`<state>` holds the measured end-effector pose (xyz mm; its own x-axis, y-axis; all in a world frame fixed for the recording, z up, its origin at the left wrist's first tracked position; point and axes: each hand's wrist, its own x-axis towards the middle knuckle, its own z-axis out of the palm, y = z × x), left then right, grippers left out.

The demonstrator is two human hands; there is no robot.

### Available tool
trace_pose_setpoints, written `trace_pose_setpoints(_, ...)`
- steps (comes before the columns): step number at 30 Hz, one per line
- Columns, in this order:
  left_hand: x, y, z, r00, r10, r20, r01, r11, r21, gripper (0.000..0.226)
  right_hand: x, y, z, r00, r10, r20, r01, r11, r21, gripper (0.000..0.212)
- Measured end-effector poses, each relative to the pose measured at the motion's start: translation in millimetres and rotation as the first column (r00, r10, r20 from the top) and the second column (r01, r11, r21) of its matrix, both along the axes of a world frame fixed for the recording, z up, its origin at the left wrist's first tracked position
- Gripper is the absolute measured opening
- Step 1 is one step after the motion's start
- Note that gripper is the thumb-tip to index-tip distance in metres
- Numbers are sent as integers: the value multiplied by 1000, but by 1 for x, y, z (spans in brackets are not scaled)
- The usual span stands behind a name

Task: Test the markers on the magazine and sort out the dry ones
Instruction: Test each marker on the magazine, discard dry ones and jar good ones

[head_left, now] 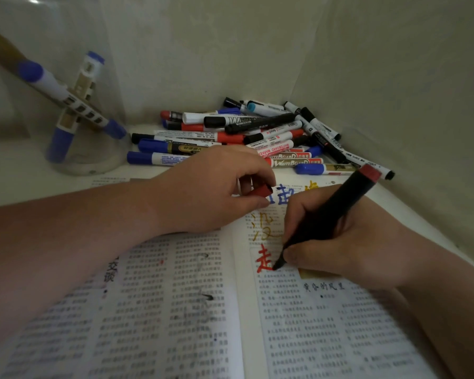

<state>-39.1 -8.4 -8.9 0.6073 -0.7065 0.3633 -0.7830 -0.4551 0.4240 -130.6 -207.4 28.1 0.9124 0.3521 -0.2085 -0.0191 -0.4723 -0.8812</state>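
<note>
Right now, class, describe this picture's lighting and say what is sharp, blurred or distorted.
Head view: dim light, soft shadows; the jar and its blue markers are blurred at left; the marker pile, the right hand and its black marker look sharper; the wide lens stretches the magazine toward the corners.

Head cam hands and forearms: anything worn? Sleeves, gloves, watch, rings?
Nothing worn that shows. Left hand and right hand are bare: no gloves, no rings on the visible fingers, no watch or band at either wrist. Left forearm and right forearm are bare to the frame edge, no sleeves.
</note>
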Motion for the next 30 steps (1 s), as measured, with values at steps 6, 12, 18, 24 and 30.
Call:
trace_pose_setpoints(6, 0, 0, 0, 1000, -3, -5, 3, 1000, 1, 24, 4, -1, -3, 990, -105, 93, 106, 994, 2, 13)
trace_pose_setpoints(12, -2, 1, 2, 1000, 9, -28, -9, 1000, -6, 23, 5, 2, -3, 986, -117, 118, 126, 990, -69, 16)
trace_pose_setpoints(18, -7, 1, 4, 994, 23, -107, -32, 996, -80, 31, 3, -1, 0, 1000, -27, 14, 27, 999, -30, 10)
trace_pose_setpoints(24, -11, -1, 4, 961, -19, -275, -35, 982, -188, 52, 5, -2, -1, 999, -24, 36, 25, 999, -34, 15)
trace_pose_setpoints(30, -14, -2, 8, 908, -102, -406, -7, 966, -258, 65, 16, -15, -12, 958, -261, 121, 189, 889, 417, 12)
